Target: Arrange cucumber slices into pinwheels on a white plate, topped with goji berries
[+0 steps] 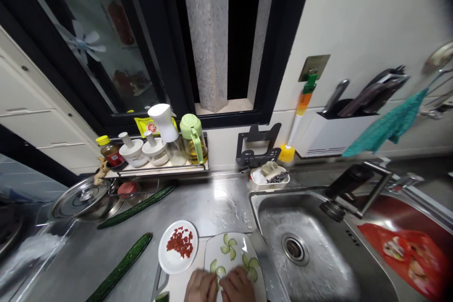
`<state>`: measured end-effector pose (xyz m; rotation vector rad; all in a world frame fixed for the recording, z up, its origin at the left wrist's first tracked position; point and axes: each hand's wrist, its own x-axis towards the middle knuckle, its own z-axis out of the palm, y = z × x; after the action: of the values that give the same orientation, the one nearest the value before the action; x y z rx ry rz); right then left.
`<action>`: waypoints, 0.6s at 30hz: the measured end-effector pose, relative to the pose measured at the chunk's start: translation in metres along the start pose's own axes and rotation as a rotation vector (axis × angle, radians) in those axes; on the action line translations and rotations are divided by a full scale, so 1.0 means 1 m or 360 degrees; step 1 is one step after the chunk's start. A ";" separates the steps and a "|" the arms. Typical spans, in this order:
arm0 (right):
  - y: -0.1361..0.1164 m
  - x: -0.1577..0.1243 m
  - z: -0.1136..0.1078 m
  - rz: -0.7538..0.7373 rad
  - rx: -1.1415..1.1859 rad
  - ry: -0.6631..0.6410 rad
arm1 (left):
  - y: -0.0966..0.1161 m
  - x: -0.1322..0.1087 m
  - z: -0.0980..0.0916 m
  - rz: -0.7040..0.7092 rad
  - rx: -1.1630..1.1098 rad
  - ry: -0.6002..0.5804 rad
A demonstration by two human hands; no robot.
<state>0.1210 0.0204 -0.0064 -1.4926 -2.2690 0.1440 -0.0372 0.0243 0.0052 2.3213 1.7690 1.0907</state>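
Observation:
At the bottom edge, my left hand [200, 287] and my right hand [238, 285] are close together over a white plate [240, 239]. Both have curled fingers, with the tips down at a pinwheel of thin cucumber slices [220, 271]; a bit of green shows between them. What exactly each hand pinches is partly hidden by the fingers. Two more groups of cucumber slices lie on the plate, one at the top [228, 247] and one at the right [251, 266]. Left of the plate sits a small white dish [163, 251] of red goji berries [180, 242].
A cut cucumber end [162, 297] lies on the cutting board [173, 288]. Two whole cucumbers [122, 266] rest on the steel counter at left. Bottles and jars line a rack [170, 168] below the window. The sink [304, 226] and faucet [375, 184] are at right.

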 end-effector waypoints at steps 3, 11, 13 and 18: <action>-0.004 0.006 -0.004 0.0084 0.0114 -0.0097 | 0.000 0.000 0.001 -0.0003 0.0037 -0.0008; -0.010 0.018 -0.014 0.0154 0.0241 -0.0228 | -0.013 -0.002 0.005 0.0180 0.0169 -0.0037; -0.012 0.019 -0.013 0.0174 0.0230 -0.0239 | -0.013 -0.003 0.006 0.0178 0.0185 -0.0052; -0.013 0.020 -0.011 0.0188 0.0234 -0.0271 | -0.008 -0.003 0.007 0.0051 0.0201 -0.0099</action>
<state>0.1078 0.0315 0.0134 -1.5889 -2.2432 0.4795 -0.0406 0.0271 -0.0045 2.4337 1.8353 0.9252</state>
